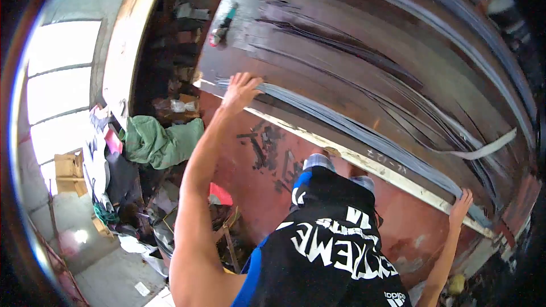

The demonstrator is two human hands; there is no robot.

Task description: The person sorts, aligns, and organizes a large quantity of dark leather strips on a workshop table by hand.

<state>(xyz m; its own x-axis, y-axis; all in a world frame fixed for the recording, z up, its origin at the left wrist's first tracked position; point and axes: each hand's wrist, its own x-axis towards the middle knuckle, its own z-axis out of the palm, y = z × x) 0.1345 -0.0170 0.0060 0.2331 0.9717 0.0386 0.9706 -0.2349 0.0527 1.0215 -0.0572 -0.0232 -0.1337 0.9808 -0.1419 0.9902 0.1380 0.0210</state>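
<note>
My left hand (241, 89) lies flat on one end of a long grey strip (352, 131) that runs along the front edge of a large dark table (318, 34). My right hand (460, 204) holds down the other end of the same strip near the table's right corner. Both palms press on it with the fingers spread. More thin grey and dark strips (398, 11) lie in long curves across the tabletop. My black and blue shirt with white lettering fills the bottom of the view.
A small tool with a green handle (222, 25) lies at the table's far left. The table's rusty red side panel (267, 153) faces me. Green cloth (159, 142), clothes, wood scraps and clutter cover the floor at left. Bright windows are at far left.
</note>
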